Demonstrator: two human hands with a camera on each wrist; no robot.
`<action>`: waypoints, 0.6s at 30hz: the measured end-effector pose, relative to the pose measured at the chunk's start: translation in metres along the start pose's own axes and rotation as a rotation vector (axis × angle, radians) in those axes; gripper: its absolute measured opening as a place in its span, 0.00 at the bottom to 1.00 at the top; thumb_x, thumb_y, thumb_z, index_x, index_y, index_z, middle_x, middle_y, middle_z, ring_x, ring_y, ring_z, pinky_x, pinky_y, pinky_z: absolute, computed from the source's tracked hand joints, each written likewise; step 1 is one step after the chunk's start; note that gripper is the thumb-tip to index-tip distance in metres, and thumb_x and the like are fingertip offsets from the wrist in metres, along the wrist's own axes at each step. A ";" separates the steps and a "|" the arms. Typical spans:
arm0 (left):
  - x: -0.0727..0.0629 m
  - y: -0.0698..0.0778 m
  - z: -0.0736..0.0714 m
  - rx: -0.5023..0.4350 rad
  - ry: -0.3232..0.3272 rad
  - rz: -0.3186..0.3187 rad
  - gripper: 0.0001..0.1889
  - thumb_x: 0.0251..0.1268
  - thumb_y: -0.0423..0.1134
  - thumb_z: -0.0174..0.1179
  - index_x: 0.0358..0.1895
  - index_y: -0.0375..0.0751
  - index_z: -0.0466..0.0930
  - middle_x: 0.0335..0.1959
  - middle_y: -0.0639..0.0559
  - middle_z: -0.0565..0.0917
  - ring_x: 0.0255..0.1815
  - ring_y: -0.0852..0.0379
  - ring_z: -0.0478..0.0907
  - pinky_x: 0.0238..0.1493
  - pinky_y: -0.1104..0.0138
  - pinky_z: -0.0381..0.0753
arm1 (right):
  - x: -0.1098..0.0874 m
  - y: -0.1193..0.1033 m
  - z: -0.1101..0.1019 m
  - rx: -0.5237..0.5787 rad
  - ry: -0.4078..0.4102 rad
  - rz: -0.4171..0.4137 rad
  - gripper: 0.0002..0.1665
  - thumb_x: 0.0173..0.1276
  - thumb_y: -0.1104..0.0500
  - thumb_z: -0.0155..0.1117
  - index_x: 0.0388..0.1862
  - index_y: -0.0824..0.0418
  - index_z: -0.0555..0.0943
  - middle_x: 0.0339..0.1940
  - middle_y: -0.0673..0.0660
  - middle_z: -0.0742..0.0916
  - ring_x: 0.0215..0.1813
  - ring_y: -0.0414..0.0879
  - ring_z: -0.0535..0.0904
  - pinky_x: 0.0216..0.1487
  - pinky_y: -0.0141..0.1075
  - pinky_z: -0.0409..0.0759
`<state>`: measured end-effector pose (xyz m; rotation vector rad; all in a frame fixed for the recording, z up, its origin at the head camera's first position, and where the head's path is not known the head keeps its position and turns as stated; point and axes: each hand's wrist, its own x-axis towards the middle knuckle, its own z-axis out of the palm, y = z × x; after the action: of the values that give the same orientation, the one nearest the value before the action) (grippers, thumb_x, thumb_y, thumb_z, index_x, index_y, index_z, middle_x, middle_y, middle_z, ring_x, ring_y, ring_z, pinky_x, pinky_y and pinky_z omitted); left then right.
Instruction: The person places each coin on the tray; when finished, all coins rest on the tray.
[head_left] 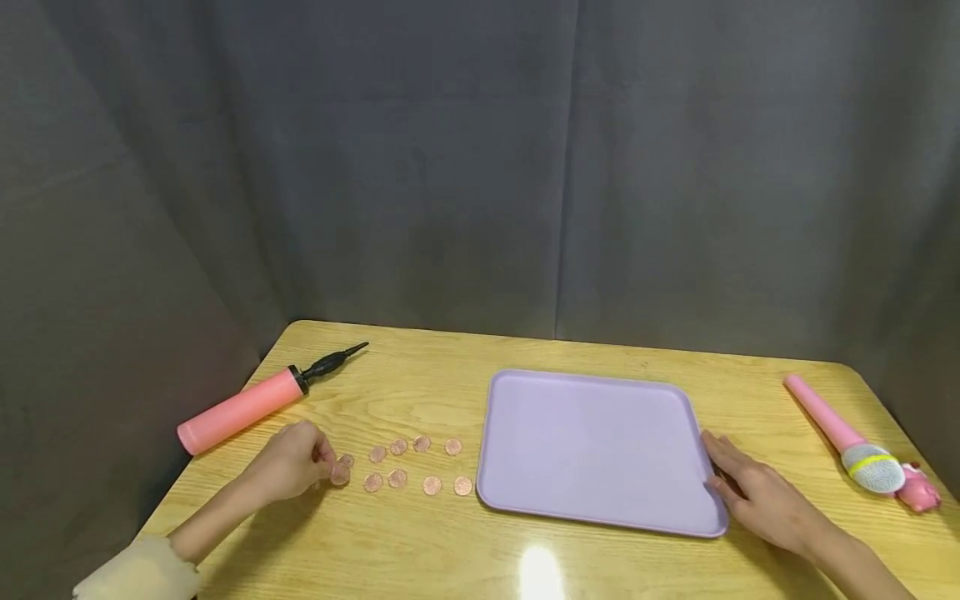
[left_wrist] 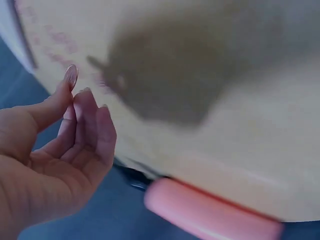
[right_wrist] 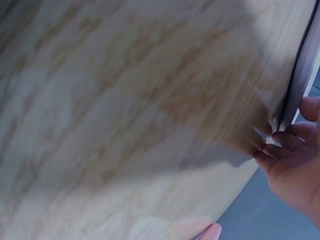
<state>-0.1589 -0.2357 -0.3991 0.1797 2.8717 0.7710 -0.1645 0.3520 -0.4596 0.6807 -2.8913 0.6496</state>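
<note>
On the table (head_left: 375, 550), the tray (head_left: 592, 458) is being touched at its right edge by the right hand (head_left: 765, 504), fingers fairly straight, unclamped. Left of the tray, by the left hand (head_left: 288, 462), a coin (head_left: 340, 476) is being pinched, at the left end of two rows of coins (head_left: 397, 478). Seemingly it is being lifted or laid down; next, light fingertip control is being called for.

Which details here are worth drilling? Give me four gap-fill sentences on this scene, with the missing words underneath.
A coin is pinched in the ____ hand.
The right hand touches the edge of a tray coloured ____.
The pink pump has a tapered nozzle coloured ____.
The microphone has a ____ band round its head.

Missing words: left; purple; black; yellow
</note>
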 end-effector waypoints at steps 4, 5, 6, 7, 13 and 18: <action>0.034 0.040 0.004 -0.034 -0.042 0.050 0.09 0.63 0.30 0.63 0.24 0.40 0.84 0.22 0.50 0.82 0.13 0.61 0.66 0.16 0.69 0.64 | 0.000 -0.001 0.002 -0.013 0.018 -0.008 0.35 0.70 0.60 0.62 0.69 0.76 0.64 0.66 0.76 0.70 0.65 0.73 0.66 0.67 0.20 0.46; 0.045 0.051 0.008 -0.051 -0.056 0.068 0.09 0.64 0.29 0.62 0.25 0.39 0.84 0.24 0.50 0.83 0.12 0.62 0.65 0.14 0.71 0.62 | 0.001 -0.001 0.002 -0.020 0.022 -0.010 0.35 0.70 0.60 0.62 0.69 0.76 0.64 0.66 0.76 0.71 0.64 0.73 0.67 0.68 0.21 0.47; 0.055 0.062 0.014 -0.063 -0.065 0.083 0.10 0.65 0.30 0.61 0.25 0.39 0.84 0.25 0.50 0.84 0.11 0.63 0.63 0.13 0.72 0.61 | 0.002 -0.001 0.002 -0.021 0.022 -0.012 0.34 0.70 0.60 0.62 0.69 0.76 0.64 0.66 0.75 0.71 0.65 0.73 0.67 0.69 0.23 0.48; 0.066 0.074 0.020 -0.061 -0.067 0.101 0.11 0.66 0.30 0.61 0.24 0.39 0.84 0.27 0.51 0.85 0.10 0.64 0.60 0.13 0.72 0.59 | 0.003 -0.001 0.002 -0.019 0.025 -0.016 0.34 0.71 0.61 0.61 0.69 0.76 0.64 0.66 0.75 0.71 0.65 0.73 0.66 0.69 0.24 0.48; 0.125 0.133 0.061 0.007 -0.086 0.119 0.26 0.66 0.33 0.62 0.08 0.44 0.67 0.08 0.56 0.71 0.08 0.65 0.54 0.11 0.74 0.53 | 0.007 -0.001 0.007 -0.002 0.033 -0.032 0.33 0.72 0.60 0.59 0.70 0.76 0.63 0.67 0.75 0.70 0.66 0.73 0.65 0.65 0.18 0.39; 0.148 0.151 0.079 0.114 -0.088 0.006 0.22 0.59 0.38 0.69 0.13 0.44 0.67 0.17 0.53 0.69 0.16 0.61 0.62 0.17 0.71 0.61 | 0.006 -0.009 0.015 0.007 0.025 -0.022 0.34 0.72 0.60 0.59 0.70 0.76 0.63 0.67 0.75 0.70 0.66 0.73 0.65 0.64 0.17 0.40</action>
<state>-0.2784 -0.0443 -0.4085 0.2300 2.8342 0.5852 -0.1664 0.3360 -0.4688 0.6989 -2.8564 0.6605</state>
